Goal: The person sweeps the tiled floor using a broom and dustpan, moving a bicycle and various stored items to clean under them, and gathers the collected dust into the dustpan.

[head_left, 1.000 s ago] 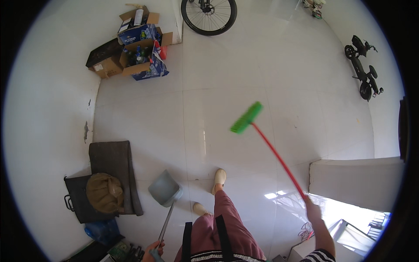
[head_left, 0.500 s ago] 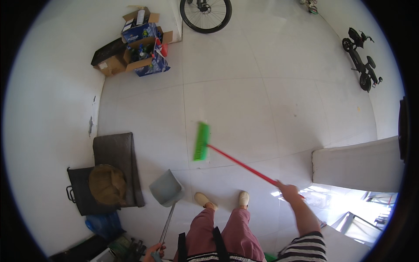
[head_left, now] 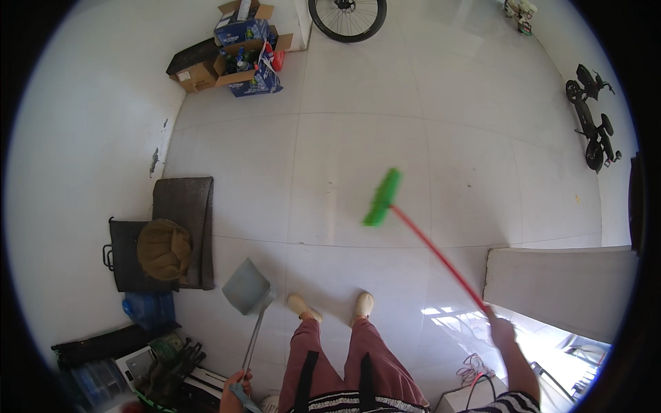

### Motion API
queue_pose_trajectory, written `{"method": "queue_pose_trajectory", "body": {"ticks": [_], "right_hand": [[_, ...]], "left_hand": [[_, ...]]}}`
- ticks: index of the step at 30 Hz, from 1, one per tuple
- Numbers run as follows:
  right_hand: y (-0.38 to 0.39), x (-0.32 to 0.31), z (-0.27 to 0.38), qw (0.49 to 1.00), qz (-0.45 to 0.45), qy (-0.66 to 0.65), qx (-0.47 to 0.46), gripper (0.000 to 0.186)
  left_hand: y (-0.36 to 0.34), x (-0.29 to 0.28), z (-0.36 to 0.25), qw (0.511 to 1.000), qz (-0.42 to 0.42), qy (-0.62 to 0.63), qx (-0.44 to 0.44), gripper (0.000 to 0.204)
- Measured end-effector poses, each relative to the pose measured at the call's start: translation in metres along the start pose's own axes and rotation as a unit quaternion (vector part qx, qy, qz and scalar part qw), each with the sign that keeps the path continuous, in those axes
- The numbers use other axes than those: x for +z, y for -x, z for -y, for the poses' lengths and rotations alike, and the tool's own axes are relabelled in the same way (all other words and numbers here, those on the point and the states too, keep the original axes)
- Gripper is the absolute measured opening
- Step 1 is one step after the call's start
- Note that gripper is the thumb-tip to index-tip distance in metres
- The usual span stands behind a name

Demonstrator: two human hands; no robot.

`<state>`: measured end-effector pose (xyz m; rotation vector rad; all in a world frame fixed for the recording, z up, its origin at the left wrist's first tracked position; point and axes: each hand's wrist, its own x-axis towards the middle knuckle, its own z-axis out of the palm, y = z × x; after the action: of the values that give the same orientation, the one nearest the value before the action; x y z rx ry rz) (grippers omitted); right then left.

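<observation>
At the lower right, my right hand (head_left: 502,332) is closed on a red broom handle (head_left: 441,255). Its green bristle head (head_left: 382,196), slightly blurred, is over the middle of the white tiles, ahead of my feet. My left hand (head_left: 236,385), low left of centre, grips the metal handle (head_left: 255,337) of a long-handled dustpan, whose grey-blue pan (head_left: 244,282) is just left of my beige shoes (head_left: 301,305).
Boxes of bottles (head_left: 244,69) stand at the upper left, near a bicycle wheel (head_left: 348,31). A black scooter (head_left: 589,120) is by the right wall. Folded grey mats (head_left: 196,241), a brown cushion-like item (head_left: 160,251) and clutter (head_left: 158,368) line the left; a white ledge (head_left: 554,282) juts from the right.
The broom head swung leftward, then back to the right and up over the last half second, with my right hand moving right and down. The dustpan sits slightly further left, and the view has shifted.
</observation>
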<state>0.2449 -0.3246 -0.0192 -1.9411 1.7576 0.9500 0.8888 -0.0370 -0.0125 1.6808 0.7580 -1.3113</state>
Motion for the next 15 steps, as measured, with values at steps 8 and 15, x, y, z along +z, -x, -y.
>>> {"method": "queue_pose_trajectory", "body": {"ticks": [8,15], "right_hand": [[-0.074,0.013,0.208,0.969,0.089,-0.076,-0.216,0.039],[-0.028,0.034,0.01,0.993,0.066,0.052,-0.08,0.041]], "left_hand": [[0.045,0.041,0.029,0.991,-0.009,-0.133,0.008,0.021],[0.015,0.027,0.034,0.993,-0.005,-0.098,-0.07,0.021]]}}
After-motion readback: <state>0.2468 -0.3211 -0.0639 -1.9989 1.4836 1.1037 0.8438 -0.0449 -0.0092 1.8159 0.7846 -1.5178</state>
